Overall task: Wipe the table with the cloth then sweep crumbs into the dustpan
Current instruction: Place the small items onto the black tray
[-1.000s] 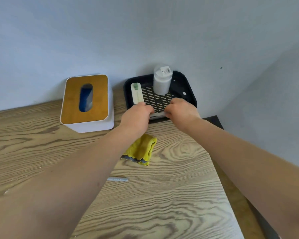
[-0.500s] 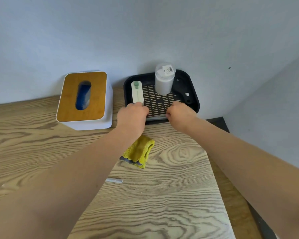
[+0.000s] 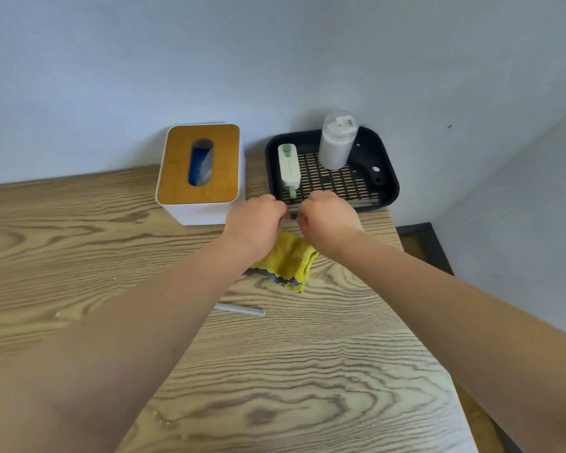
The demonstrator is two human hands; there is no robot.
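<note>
Our curled left hand (image 3: 258,220) and right hand (image 3: 327,217) have drawn together at the black slotted tray's (image 3: 386,178) front edge, grip unclear, yellow cloth (image 3: 288,259) untouched.

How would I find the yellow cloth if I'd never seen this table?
Start at the black tray against the wall at the back of the wooden table. Just in front of it, partly under the two hands, lies the cloth. It is the only soft, crumpled thing there, bright yellow with a grey edge.
</note>
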